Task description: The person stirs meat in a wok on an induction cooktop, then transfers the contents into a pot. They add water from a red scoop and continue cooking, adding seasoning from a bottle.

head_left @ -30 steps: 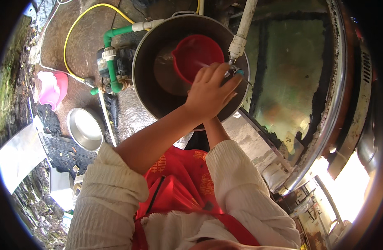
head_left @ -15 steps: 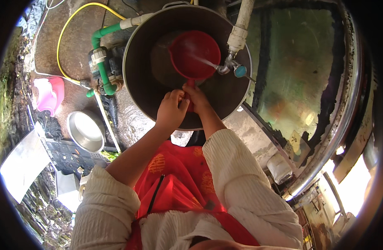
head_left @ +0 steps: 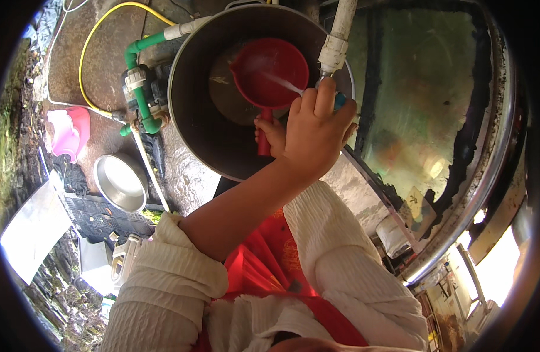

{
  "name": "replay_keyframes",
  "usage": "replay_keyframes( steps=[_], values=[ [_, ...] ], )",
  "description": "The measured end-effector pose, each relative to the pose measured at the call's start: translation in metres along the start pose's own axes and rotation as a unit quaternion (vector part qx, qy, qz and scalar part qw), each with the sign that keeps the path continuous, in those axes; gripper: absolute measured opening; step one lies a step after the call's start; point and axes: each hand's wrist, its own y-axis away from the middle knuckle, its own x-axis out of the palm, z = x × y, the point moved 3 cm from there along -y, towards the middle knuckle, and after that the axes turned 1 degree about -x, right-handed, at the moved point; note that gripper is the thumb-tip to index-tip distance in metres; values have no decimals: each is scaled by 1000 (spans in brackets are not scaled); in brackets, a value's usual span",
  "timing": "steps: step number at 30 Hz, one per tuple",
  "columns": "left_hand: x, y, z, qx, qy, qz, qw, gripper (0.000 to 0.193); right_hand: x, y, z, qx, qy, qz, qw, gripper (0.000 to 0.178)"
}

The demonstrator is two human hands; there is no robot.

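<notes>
A red plastic dipper (head_left: pixel 273 70) with a pouring lip hangs inside a deep, dark metal pot (head_left: pixel 191 117). Its handle is in my right hand (head_left: pixel 274 138), which is closed round it and partly covered by my left forearm. Water sprays from a tap into the dipper's bowl. My left hand (head_left: pixel 318 129) reaches across above the right one, fingers bent over the tap, whose blue knob (head_left: pixel 340 100) shows between them. Most of the tap's metal body is hidden by these fingers.
A white pipe (head_left: pixel 337 41) comes down to the tap. Green piping (head_left: pixel 142 94) and a yellow hose (head_left: pixel 82 64) lie left of the pot. A metal basin (head_left: pixel 120 183) and a pink plastic container (head_left: pixel 70 134) stand farther left. At right is a large glass-topped surface (head_left: pixel 422 88).
My left hand has left the dipper's handle and moved right and up onto the tap. My right hand still holds the dipper, which has shifted slightly left.
</notes>
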Motion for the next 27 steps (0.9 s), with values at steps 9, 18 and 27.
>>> replay_keyframes(
  steps=[9,18,27],
  values=[
    [17,-4,12,49,-44,-22,998,24,0,3,1,3,3,2,1000,29],
    [17,-3,4,12,-35,-9,999,40,-7,-7,-7,-13,-8,19,1000,29],
    [22,-3,4,7,-56,-10,998,38,-9,-11,-8,-14,-5,35,999,29]
  ],
)
